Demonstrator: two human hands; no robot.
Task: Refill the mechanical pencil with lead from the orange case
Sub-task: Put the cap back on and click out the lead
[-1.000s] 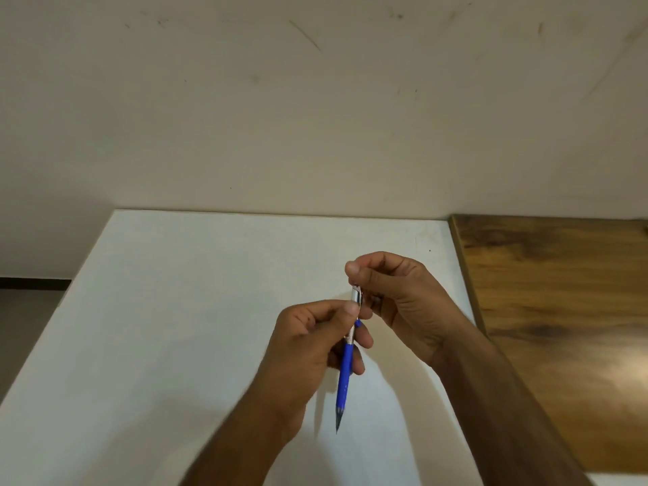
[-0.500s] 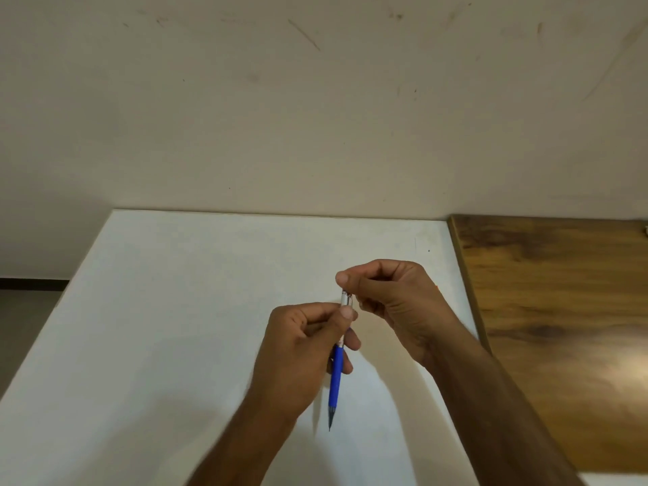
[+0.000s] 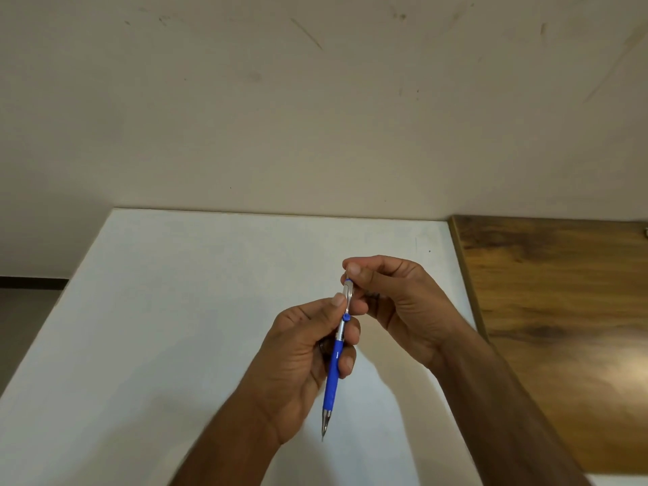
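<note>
A blue mechanical pencil [image 3: 331,377] with a silver upper barrel and clip stands nearly upright above the white table [image 3: 168,310], tip pointing down. My left hand [image 3: 301,359] grips its middle, thumb on the silver part and fingers curled round the barrel. My right hand [image 3: 396,303] is just above and to the right, its thumb and forefinger pinching the pencil's top end. I cannot tell whether a lead is between those fingertips. The orange case is not in view.
A brown wooden tabletop [image 3: 561,310] adjoins the white table on the right. A plain beige wall [image 3: 315,117] rises behind both. The floor [image 3: 24,320] shows at the far left beyond the table's edge.
Both hands with the pencil have drifted slightly left and back. My right fingertips stay at the pencil's top end throughout.
</note>
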